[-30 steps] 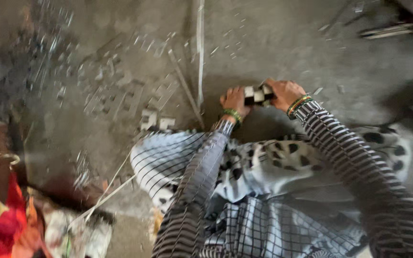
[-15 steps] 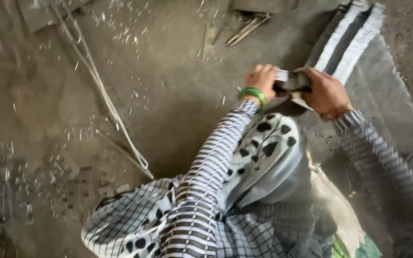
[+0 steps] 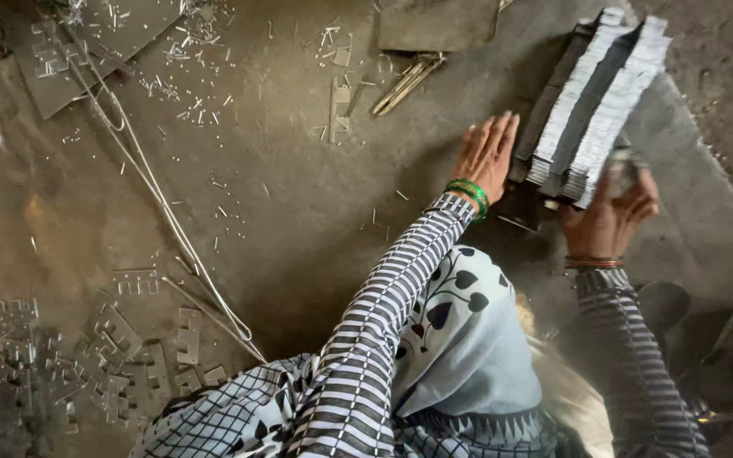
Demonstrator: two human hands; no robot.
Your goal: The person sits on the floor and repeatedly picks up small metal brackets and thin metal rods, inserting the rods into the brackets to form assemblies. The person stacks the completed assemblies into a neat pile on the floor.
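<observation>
Two hands at a long stack of thin metal plates on the floor

The left hand (image 3: 487, 155) lies flat with fingers spread open against the near left side of the stack of metal plates (image 3: 597, 102), which runs toward the floor's far right corner. The right hand (image 3: 611, 214) cups the stack's near end, fingers curled around a small bunch of plates. Loose stamped metal pieces (image 3: 112, 348) lie at the near left.

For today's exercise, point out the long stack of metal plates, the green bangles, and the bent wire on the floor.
stack of metal plates (image 3: 597, 102): head view, its pale top edges.
green bangles (image 3: 468, 194): head view, on the left wrist.
bent wire (image 3: 171, 222): head view, mid-length of the strands.
</observation>
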